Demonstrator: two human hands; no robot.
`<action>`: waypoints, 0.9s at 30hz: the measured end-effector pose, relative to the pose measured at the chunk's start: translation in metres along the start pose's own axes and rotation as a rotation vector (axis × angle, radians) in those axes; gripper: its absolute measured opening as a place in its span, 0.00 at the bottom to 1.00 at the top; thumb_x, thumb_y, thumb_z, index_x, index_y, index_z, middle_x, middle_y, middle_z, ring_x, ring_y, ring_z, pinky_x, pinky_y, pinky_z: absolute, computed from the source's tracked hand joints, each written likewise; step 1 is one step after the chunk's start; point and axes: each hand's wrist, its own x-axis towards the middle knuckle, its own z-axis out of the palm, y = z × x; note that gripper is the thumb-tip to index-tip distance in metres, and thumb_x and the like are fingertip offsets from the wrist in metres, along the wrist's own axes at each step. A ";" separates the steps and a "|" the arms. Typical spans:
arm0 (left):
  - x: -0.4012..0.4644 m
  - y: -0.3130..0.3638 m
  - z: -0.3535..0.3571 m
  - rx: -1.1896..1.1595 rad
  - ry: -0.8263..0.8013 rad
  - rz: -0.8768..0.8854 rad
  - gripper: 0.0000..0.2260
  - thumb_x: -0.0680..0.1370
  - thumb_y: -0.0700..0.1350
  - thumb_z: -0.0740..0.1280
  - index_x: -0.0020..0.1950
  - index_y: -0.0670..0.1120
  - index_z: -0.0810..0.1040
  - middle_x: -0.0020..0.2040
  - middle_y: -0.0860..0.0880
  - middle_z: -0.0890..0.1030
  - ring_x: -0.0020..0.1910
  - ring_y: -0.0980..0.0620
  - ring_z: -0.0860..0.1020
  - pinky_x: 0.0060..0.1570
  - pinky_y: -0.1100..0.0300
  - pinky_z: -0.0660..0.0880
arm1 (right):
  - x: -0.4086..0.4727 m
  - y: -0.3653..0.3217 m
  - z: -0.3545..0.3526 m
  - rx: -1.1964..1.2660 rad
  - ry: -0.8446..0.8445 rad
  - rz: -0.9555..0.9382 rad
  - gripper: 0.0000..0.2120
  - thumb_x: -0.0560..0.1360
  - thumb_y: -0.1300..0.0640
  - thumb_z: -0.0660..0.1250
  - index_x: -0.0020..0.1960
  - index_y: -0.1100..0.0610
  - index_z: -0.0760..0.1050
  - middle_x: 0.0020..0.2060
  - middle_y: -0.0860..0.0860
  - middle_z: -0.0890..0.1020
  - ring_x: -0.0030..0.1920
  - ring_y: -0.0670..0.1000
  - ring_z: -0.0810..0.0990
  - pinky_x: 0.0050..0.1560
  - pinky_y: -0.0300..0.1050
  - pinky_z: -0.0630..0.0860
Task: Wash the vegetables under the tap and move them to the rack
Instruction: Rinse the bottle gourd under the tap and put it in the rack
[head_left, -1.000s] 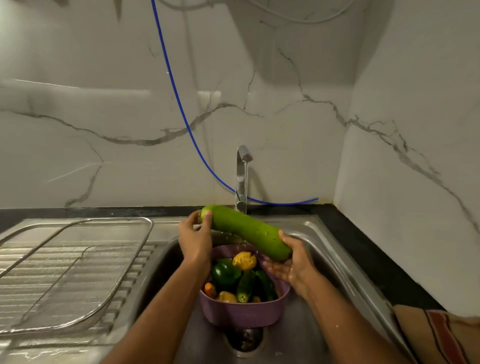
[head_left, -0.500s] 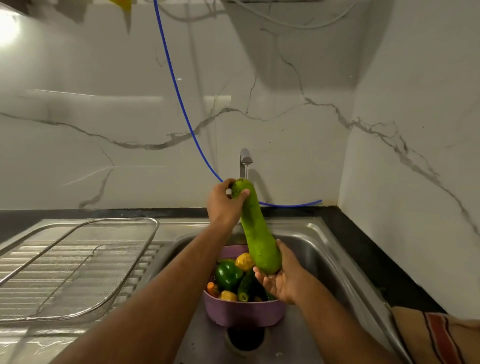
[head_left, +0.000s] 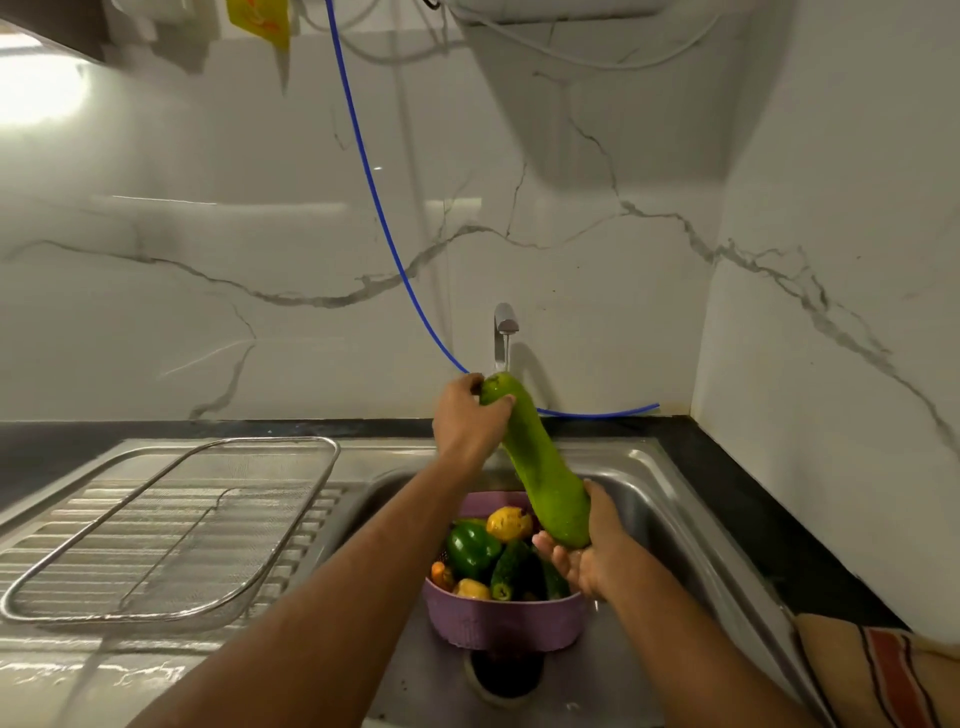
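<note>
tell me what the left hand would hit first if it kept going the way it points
Likely the chrome tap: the left hand grips the long green gourd's top just below its spout. Depth is unclear from this view.

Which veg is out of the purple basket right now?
The long green gourd, held steeply tilted under the tap by both hands. The pepper, cucumbers, carrot and yellow pieces sit in the basket.

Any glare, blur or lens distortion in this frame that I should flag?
Head view: a blown-out glare patch sits top left on the wall; wide-angle bending curves the sink rim and counter edge; top-edge items are smeared; the gourd, both hands and rack stay sharp enough; the right corner is dim.
</note>
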 end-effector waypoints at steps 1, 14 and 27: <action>-0.002 -0.007 -0.006 -0.010 -0.018 -0.023 0.18 0.78 0.45 0.72 0.67 0.44 0.79 0.55 0.50 0.80 0.50 0.53 0.78 0.49 0.60 0.75 | 0.001 0.000 -0.001 0.006 0.002 -0.016 0.35 0.76 0.30 0.61 0.47 0.65 0.79 0.31 0.59 0.83 0.25 0.54 0.81 0.20 0.34 0.70; -0.030 -0.076 -0.045 -0.521 -0.074 -0.435 0.08 0.83 0.41 0.64 0.62 0.43 0.79 0.52 0.42 0.83 0.44 0.49 0.83 0.34 0.61 0.81 | -0.017 -0.008 0.005 -0.287 0.210 -0.676 0.22 0.77 0.33 0.66 0.57 0.51 0.74 0.47 0.54 0.83 0.30 0.51 0.81 0.22 0.38 0.72; -0.053 -0.121 -0.056 0.312 -0.088 -0.222 0.30 0.80 0.68 0.58 0.56 0.43 0.80 0.48 0.45 0.83 0.46 0.48 0.82 0.48 0.54 0.78 | -0.018 0.003 0.002 -0.855 0.493 -0.695 0.40 0.67 0.18 0.58 0.44 0.55 0.82 0.39 0.52 0.85 0.41 0.54 0.83 0.49 0.52 0.81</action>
